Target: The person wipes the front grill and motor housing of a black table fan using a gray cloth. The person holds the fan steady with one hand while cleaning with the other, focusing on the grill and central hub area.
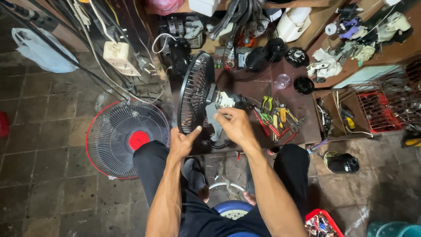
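At the far left of the frame a white plastic bag (pixel 41 50) hangs against the dark wall, and below it, left of centre, a round fan guard with a red rim and red hub (pixel 127 139) lies flat on the tiled floor.

The left hand (pixel 183 142) comes up from the bottom centre on a straight, bare forearm. Its fingers wrap the lower edge of the black fan guard (pixel 195 93) and the thumb presses along the rim, so the grip is closed on the guard. The guard stands on edge in the middle of the frame, turned nearly side-on to the camera, so its wires crowd together and its far face is hidden.

Just right of it, the right hand (pixel 237 125) reaches in from the lower right with the wrist bent inward. Its fingertips pinch together at the grey fan motor housing (pixel 221 103) behind the guard. Whether they hold a small part or only touch the housing, I cannot tell; the knuckles cover the contact point.

Further right, a heap of pliers and screwdrivers (pixel 276 118) with red, green and yellow handles lies on the dark low workbench (pixel 302 109), the tools overlapping too much to count. In the upper right, cluttered shelves hold parts too small to name. The person's knees in black trousers frame the bottom, and a red tray of small bits (pixel 322 224) is cut off by the lower edge.
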